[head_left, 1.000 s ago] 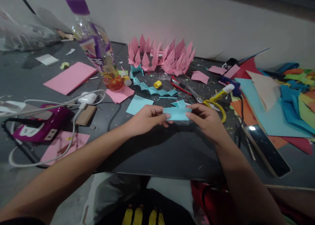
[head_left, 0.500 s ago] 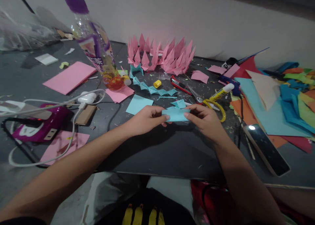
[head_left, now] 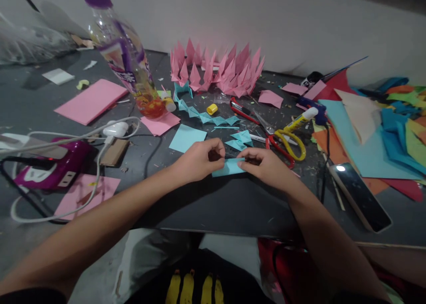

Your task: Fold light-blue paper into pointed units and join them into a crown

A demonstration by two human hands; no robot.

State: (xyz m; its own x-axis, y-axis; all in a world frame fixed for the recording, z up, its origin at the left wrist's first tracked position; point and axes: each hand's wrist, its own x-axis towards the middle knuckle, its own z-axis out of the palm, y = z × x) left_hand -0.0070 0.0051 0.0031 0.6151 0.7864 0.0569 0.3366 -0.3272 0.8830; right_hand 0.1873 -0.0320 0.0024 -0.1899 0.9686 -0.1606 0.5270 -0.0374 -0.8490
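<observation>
Both my hands pinch a small folded light-blue paper [head_left: 229, 167] just above the dark table [head_left: 216, 206]. My left hand [head_left: 199, 161] grips its left end with curled fingers. My right hand [head_left: 266, 167] grips the right end between thumb and fingers. Just beyond the paper lie folded blue paper triangles [head_left: 240, 139] and a flat blue paper square [head_left: 187, 138]. A chain of blue folded pieces [head_left: 203, 116] runs back toward a pink spiky paper crown [head_left: 216, 71].
A purple-capped bottle [head_left: 126, 64] stands at left. Pink paper [head_left: 90, 100], a magenta device [head_left: 53, 166] with white cables, yellow-handled scissors [head_left: 289, 145], a glue stick [head_left: 299, 120], a red cutter [head_left: 242, 111], a phone [head_left: 361, 197] and a coloured paper pile [head_left: 382, 135] surround the hands.
The hands have drawn slightly nearer and lower, and the blue paper now looks narrower, folded over along its length. The view has tilted a little.
</observation>
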